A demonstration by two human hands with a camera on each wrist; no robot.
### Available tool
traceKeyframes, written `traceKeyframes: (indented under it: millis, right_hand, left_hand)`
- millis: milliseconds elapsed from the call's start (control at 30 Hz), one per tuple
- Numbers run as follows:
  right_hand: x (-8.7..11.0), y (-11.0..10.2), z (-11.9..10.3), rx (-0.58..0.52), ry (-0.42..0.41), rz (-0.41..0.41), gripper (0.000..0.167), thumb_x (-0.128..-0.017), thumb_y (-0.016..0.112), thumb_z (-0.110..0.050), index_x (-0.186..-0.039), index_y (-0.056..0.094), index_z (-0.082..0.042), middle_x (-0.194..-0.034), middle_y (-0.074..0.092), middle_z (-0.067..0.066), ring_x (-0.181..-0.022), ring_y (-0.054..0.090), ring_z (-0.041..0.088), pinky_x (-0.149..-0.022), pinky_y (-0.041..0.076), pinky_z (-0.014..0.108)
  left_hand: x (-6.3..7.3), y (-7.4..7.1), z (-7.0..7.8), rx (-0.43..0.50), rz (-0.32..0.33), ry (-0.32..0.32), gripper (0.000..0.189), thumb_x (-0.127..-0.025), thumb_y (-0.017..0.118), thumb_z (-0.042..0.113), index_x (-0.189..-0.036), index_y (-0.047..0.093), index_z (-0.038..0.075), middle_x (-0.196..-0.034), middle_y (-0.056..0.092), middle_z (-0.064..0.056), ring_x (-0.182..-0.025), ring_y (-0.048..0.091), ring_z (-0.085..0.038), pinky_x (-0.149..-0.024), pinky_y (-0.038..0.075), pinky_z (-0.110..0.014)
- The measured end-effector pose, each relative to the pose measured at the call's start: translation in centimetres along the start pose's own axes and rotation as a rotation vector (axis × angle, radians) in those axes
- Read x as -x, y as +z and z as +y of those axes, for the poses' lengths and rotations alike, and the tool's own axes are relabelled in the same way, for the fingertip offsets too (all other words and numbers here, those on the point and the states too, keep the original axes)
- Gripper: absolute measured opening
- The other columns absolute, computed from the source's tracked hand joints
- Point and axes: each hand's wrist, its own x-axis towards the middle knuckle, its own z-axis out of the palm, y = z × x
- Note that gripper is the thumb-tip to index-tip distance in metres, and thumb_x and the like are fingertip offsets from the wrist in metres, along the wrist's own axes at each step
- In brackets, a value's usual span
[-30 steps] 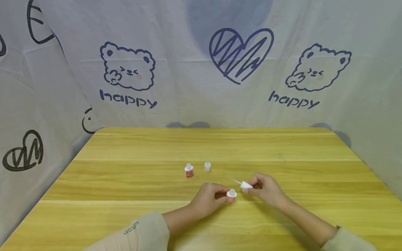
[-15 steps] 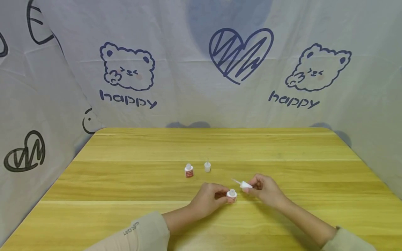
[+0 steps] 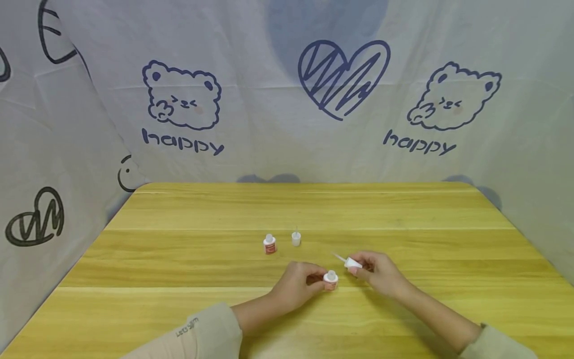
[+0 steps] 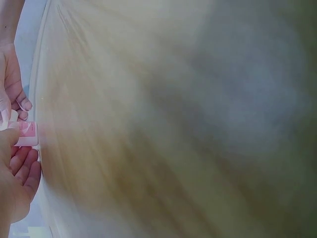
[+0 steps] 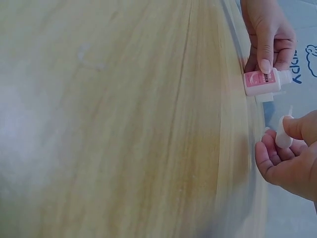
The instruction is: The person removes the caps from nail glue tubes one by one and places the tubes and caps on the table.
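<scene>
My left hand [image 3: 293,286] pinches a small white bottle [image 3: 331,280] with a pink label between thumb and fingers. The bottle stands upright and uncapped, its clear neck showing; its label also shows in the right wrist view, where the bottle [image 5: 261,82] sits under the left thumb. To its right, my right hand [image 3: 381,271] pinches a white brush cap [image 3: 353,264]. A thin applicator stem juts from the cap up and to the left, apart from the bottle's mouth. In the right wrist view the cap [image 5: 284,133] lies between thumb and curled fingers.
Farther back on the wooden table [image 3: 202,209] stands a second small bottle [image 3: 270,245] with a red label, uncapped. Beside it a second white cap [image 3: 296,239] rests with its stem pointing up. A printed cloth [image 3: 264,114] hangs behind the table.
My right hand has shifted slightly to the right and turned a little with the brush cap, so the stem slants more steeply. The left hand and its bottle have stayed put.
</scene>
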Motion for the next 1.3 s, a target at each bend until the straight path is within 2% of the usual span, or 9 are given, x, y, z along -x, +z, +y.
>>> traceKeyframes:
  millis: [167,300,500,600,833,1133,1300]
  right_hand:
    - [0.0,0.0,0.0,-0.044,0.034,-0.013,0.024,-0.086,0.062,-0.006,-0.103,0.059,0.010,-0.089,0.065,0.015,-0.075,0.056,0.006,-0.064,0.050,0.018]
    - [0.1,-0.2,0.1,-0.110,0.061,-0.013,0.025,-0.084,0.063,-0.003,-0.103,0.053,0.011,-0.089,0.065,0.016,-0.075,0.058,0.005,-0.063,0.050,0.017]
    - [0.2,-0.2,0.5,-0.137,0.030,-0.021,0.025,-0.082,0.064,0.000,-0.100,0.051,0.011,-0.090,0.064,0.017,-0.077,0.059,0.002,-0.070,0.052,0.016]
    - [0.3,-0.2,0.7,-0.113,0.000,-0.022,0.026,-0.081,0.067,-0.002,-0.098,0.054,0.010,-0.091,0.063,0.016,-0.079,0.058,0.002,-0.072,0.053,0.016]
    - [0.7,-0.1,1.1,-0.015,-0.040,-0.003,0.022,-0.078,0.072,-0.008,-0.093,0.060,0.004,-0.085,0.062,0.011,-0.075,0.053,0.001,-0.066,0.050,0.019]
    - [1.0,0.3,1.4,0.021,-0.058,0.050,0.020,-0.076,0.073,-0.006,-0.088,0.060,0.003,-0.081,0.062,0.009,-0.071,0.052,0.000,-0.064,0.051,0.019]
    - [1.2,0.3,1.5,0.024,-0.073,0.052,0.019,-0.076,0.073,-0.004,-0.088,0.060,0.002,-0.081,0.062,0.008,-0.071,0.052,-0.001,-0.063,0.051,0.018]
  left_hand:
    - [0.0,0.1,0.0,0.010,0.003,0.003,0.017,-0.081,0.070,0.009,-0.092,0.071,-0.003,-0.089,0.072,-0.014,-0.075,0.067,-0.011,-0.067,0.050,-0.009]
    - [0.0,0.2,0.0,0.013,0.003,-0.005,0.016,-0.081,0.070,0.009,-0.093,0.071,-0.003,-0.089,0.072,-0.014,-0.076,0.067,-0.012,-0.067,0.050,-0.009]
    - [0.0,0.1,-0.1,0.009,0.000,-0.009,0.017,-0.081,0.070,0.008,-0.094,0.070,-0.003,-0.091,0.072,-0.014,-0.077,0.067,-0.011,-0.068,0.050,-0.008]
    - [0.0,0.1,-0.2,0.008,0.000,-0.008,0.017,-0.082,0.069,0.008,-0.095,0.070,-0.003,-0.092,0.072,-0.014,-0.078,0.068,-0.012,-0.068,0.050,-0.008]
    - [-0.1,0.2,-0.4,0.029,-0.002,0.002,0.018,-0.081,0.070,0.011,-0.094,0.070,-0.002,-0.092,0.072,-0.013,-0.080,0.069,-0.014,-0.070,0.051,-0.009]
    - [-0.2,0.4,-0.7,0.024,0.007,0.019,0.018,-0.082,0.070,0.009,-0.095,0.070,-0.003,-0.092,0.072,-0.014,-0.079,0.068,-0.013,-0.070,0.051,-0.009]
    - [-0.1,0.4,-0.6,0.028,0.012,0.015,0.018,-0.081,0.070,0.008,-0.095,0.070,-0.003,-0.091,0.072,-0.014,-0.077,0.068,-0.013,-0.069,0.051,-0.009]
